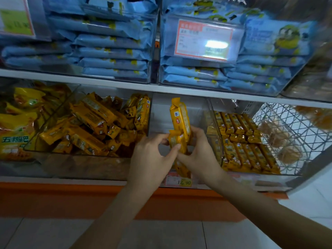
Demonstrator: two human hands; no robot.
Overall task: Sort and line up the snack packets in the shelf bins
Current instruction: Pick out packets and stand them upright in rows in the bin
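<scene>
Your left hand (152,157) and right hand (199,157) pinch yellow foil snack packets (180,117) upright, likely squaring them for the clear plastic bin (216,126) right of your fingers (196,132).

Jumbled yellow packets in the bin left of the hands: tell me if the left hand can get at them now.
Likely yes, once freed: the left hand pinches the held packets with the right hand, but the jumbled packets lie uncovered close beside it.
</scene>
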